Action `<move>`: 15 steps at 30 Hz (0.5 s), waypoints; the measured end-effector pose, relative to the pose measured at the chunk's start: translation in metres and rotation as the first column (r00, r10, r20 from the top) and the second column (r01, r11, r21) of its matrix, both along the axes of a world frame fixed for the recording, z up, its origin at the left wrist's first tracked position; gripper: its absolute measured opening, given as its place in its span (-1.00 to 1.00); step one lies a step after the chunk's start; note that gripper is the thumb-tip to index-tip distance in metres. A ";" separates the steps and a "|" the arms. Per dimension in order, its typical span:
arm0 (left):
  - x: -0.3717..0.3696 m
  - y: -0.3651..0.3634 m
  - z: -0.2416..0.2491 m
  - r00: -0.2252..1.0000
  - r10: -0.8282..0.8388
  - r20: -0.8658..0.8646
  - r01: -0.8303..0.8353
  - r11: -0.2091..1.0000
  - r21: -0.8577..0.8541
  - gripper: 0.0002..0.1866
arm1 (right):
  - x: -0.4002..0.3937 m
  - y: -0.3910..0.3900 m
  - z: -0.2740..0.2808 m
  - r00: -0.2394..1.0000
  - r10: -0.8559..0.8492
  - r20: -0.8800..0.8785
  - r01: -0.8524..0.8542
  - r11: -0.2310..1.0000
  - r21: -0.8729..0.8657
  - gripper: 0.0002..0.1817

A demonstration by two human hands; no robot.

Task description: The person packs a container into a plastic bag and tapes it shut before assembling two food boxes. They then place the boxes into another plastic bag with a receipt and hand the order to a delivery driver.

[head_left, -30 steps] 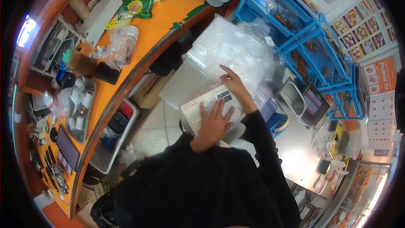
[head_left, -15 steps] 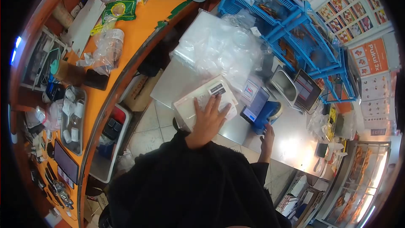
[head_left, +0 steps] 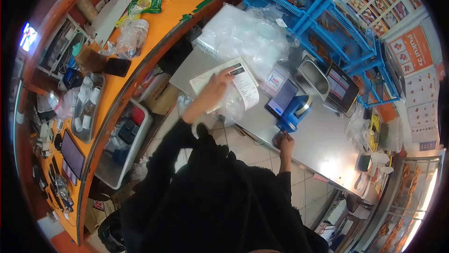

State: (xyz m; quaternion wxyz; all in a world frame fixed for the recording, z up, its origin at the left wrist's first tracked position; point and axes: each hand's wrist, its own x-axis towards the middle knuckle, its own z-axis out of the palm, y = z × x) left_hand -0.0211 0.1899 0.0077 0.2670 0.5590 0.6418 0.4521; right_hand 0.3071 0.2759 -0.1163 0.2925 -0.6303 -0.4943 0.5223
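Observation:
A white box in a clear plastic bag (head_left: 202, 82) lies at the near left edge of the metal counter. My left hand (head_left: 213, 90) rests over it, fingers stretched towards the dark label at its top. A printed receipt (head_left: 246, 90) lies on the box and curls at its lower end. Beside the blue tape dispenser (head_left: 294, 114), my right hand (head_left: 285, 144) has its fingers curled together; what they hold, if anything, is too small to tell. A phone with a lit screen (head_left: 283, 97) lies left of the dispenser.
Behind the box is a stack of clear plastic bags (head_left: 243, 35). Blue racks (head_left: 311, 28), a metal tray (head_left: 314, 77) and a tablet (head_left: 342, 88) stand at the back right. An orange counter (head_left: 161, 21) curves along the left, holding trays and packages.
My left hand has turned and shifted up and left over the box, uncovering the receipt. My right hand has moved slightly left and its fingers have drawn together. The view has shifted a little.

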 end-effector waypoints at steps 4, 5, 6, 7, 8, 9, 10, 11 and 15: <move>-0.022 -0.010 -0.001 0.957 -0.270 -0.105 0.283 0.950 0.133 -0.40 | -0.010 -0.006 -0.007 0.961 0.266 0.077 -0.275 0.946 0.170 -0.62; -0.017 -0.010 0.006 0.960 -0.257 -0.112 0.271 0.953 0.138 -0.40 | -0.030 -0.016 0.029 0.946 0.314 -0.083 -0.309 0.949 0.062 -0.61; -0.008 -0.008 0.011 0.927 -0.148 -0.344 0.202 0.971 0.128 -0.41 | -0.042 -0.017 0.040 0.916 0.397 -0.065 -0.383 0.910 0.161 -0.61; 0.000 -0.008 0.015 0.832 -0.040 -0.553 0.132 0.983 0.128 -0.41 | -0.051 -0.017 0.047 0.880 0.474 -0.040 -0.450 0.857 0.252 -0.61; -0.002 0.000 0.005 0.839 -0.005 -0.545 0.141 0.968 0.207 -0.52 | -0.061 -0.016 0.053 0.875 0.482 -0.042 -0.459 0.853 0.247 -0.61; -0.002 0.004 -0.005 0.838 0.000 -0.546 0.134 0.969 0.206 -0.52 | -0.071 -0.013 0.058 0.839 0.523 -0.148 -0.474 0.838 0.272 -0.61; 0.000 0.008 -0.008 0.927 0.110 -0.359 -0.006 0.961 0.277 -0.63 | -0.080 -0.009 0.063 0.791 0.558 -0.251 -0.484 0.822 0.301 -0.61; -0.001 0.014 -0.015 0.966 0.211 -0.151 -0.154 0.935 0.320 -0.73 | -0.089 -0.007 0.067 0.789 0.561 -0.251 -0.485 0.819 0.307 -0.61; -0.007 0.016 -0.018 0.959 0.265 0.102 -0.272 0.960 0.064 -0.76 | -0.122 -0.002 0.063 0.674 0.659 -0.334 -0.597 0.752 0.279 -0.62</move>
